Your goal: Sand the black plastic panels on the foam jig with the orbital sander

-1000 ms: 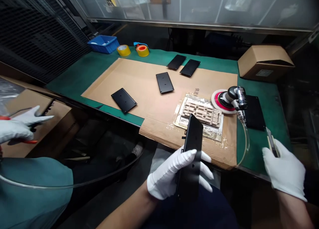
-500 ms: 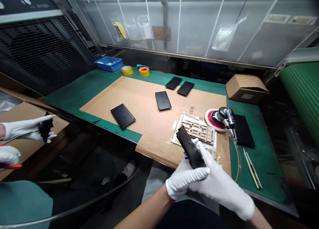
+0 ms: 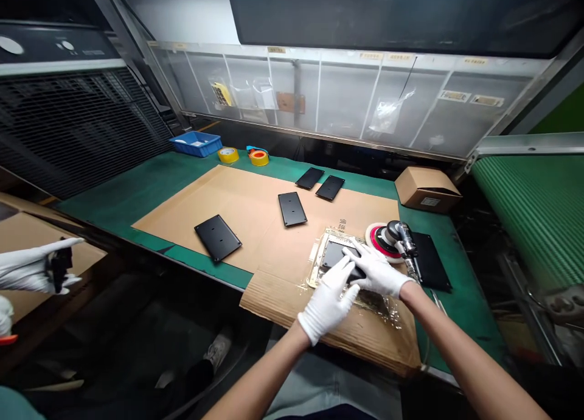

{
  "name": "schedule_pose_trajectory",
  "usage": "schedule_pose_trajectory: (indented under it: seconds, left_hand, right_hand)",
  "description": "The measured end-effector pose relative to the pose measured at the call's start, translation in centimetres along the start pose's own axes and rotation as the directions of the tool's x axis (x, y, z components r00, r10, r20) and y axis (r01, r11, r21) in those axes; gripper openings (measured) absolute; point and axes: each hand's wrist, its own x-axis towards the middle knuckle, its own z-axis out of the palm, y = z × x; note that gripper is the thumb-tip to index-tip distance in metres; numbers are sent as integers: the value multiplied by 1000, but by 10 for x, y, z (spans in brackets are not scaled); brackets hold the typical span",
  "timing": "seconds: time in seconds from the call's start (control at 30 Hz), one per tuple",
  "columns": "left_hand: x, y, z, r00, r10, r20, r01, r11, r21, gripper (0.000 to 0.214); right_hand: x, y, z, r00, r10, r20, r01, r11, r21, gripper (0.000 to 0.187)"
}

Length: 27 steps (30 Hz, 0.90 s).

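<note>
A thin black plate (image 3: 334,253) lies on the pale fixture (image 3: 319,257) at the front right of the bench, partly hidden by my hands. In a white glove, my left hand (image 3: 329,299) reaches to the plate's near side, its fingers stretched out and touching it, thumb apart. My right hand (image 3: 379,271), gloved too, rests over the plate's right part with fingers spread flat. A sander (image 3: 387,237) with a red-rimmed pad stands just beyond my right hand.
Several black plates (image 3: 292,209) lie on the cardboard sheet (image 3: 246,195). A larger black panel (image 3: 429,262) is right of the sander. Behind are a carton (image 3: 426,190), tape rolls (image 3: 228,155) and a blue bin (image 3: 195,143). At left, a co-worker's gloved hand (image 3: 27,266) holds a black part.
The black plate has gone from being held tilted in my hands to lying on the fixture. My hands have moved forward and now rest on it. The view has tilted up.
</note>
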Motion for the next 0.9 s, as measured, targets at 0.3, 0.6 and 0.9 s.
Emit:
schedule_pose_trajectory:
  seconds: [0.3, 0.6, 0.9]
  left_hand:
    - [53, -50, 8, 994, 63, 92, -98, 886, 454, 70]
    - [50, -58, 14, 993, 68, 92, -107, 834, 542, 62]
    - [47, -61, 9, 997, 75, -13, -57, 848, 527, 37]
  right_hand:
    - [5, -42, 28, 997, 20, -69, -26, 996, -86, 91]
    - [-3, 35, -79, 715, 617, -328, -608, 781, 144, 73]
    - [22, 29, -90, 606, 747, -275, -664, 665, 343, 47]
